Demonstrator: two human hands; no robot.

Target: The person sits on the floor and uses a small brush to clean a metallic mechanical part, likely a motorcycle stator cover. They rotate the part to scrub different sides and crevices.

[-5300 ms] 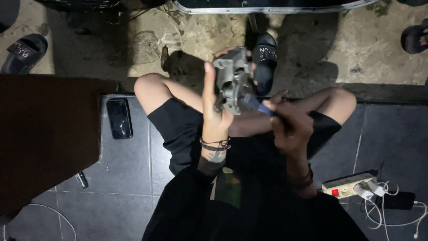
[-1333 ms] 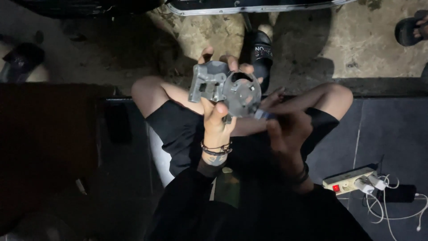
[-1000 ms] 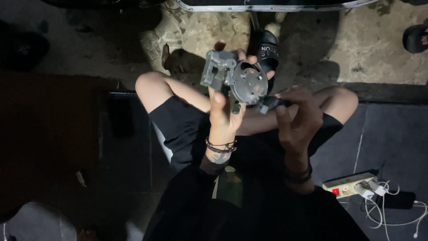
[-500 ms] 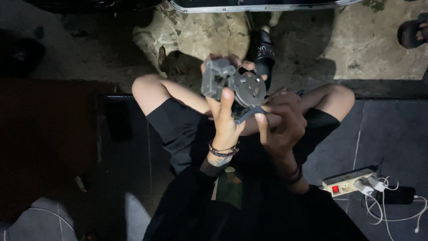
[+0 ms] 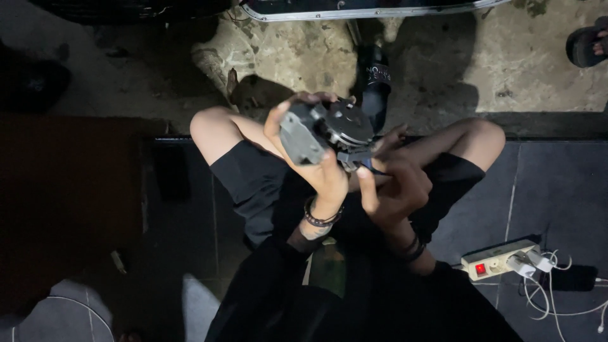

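Above the lap, left hand (image 5: pixel 316 171) grasps a grey metal part (image 5: pixel 323 130); right hand (image 5: pixel 392 187) pinches a small tool (image 5: pixel 362 163) against it.

A white power strip (image 5: pixel 499 259) with plugged-in chargers lies at four o'clock on dark floor tiles (image 5: pixel 557 190); a black sandal (image 5: pixel 588 44) sits at two o'clock.

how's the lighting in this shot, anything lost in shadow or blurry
Head view: light falls on the concrete floor at the top and on the grey metal part held in the left hand; the right hand below it is dim; the left side and the black clothing sink into shadow with little detail; the power strip stays readable; no strong blur or glare.
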